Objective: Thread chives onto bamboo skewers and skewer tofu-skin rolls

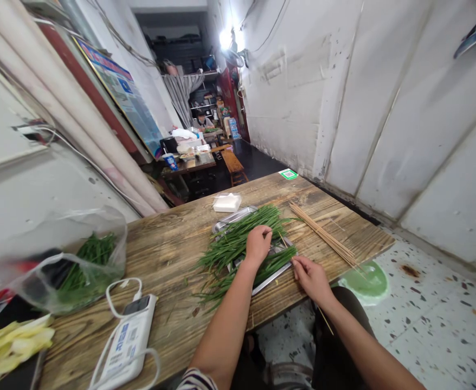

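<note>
A pile of long green chives (242, 235) lies across a metal tray (268, 283) on the wooden table. My left hand (258, 244) is over the chives with its fingers curled together; what it holds, if anything, is hidden. At the tray's right corner, my right hand (312, 277) pinches a thin bamboo skewer (326, 320), whose end sticks out below the hand. Its fingertips are close to the ends of a small bunch of chives (276, 261) on the tray. To the right lies a bundle of bamboo skewers (323, 233).
A white tissue pack (227, 203) sits behind the tray. At left are a plastic bag (116, 244) with more greens, a white power bank (130, 341) with a cable, and yellow leaves (14, 344). A green stool (366, 283) stands beside the table's right end.
</note>
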{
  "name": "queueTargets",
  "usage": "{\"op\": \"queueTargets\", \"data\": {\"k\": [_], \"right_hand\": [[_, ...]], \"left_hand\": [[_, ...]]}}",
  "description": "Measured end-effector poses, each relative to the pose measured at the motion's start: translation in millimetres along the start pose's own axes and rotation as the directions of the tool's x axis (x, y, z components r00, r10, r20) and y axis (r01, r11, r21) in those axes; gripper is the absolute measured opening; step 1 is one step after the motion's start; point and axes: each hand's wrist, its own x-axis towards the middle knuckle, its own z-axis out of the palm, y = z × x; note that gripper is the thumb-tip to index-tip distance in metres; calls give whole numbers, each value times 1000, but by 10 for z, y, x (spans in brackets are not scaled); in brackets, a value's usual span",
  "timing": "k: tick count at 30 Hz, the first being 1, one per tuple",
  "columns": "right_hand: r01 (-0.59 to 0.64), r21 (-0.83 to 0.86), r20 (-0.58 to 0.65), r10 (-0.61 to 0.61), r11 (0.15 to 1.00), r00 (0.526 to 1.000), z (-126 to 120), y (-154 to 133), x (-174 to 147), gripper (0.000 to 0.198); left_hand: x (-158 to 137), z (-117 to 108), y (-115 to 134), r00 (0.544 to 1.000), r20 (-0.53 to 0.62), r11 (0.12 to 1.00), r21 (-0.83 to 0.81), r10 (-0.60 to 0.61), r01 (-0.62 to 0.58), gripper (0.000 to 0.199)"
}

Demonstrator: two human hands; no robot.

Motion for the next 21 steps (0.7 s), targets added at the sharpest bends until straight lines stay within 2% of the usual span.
{"op": "queueTargets", "data": {"k": [8,13,21], "right_hand": [[4,-14,-8,-4,1000,1000,-2,-4,9,31],[2,-11,2,-2,1000,1000,2,2,12,32],[-9,-12,0,9,1000,1000,9,-2,10,33]], "left_hand": [[-6,10,10,992,80,987,-124,-95,105,13],[-11,43,5,974,142,949,-238,-178,208,14],[16,78,-48,977,84,944,-255,-195,210,19]]}}
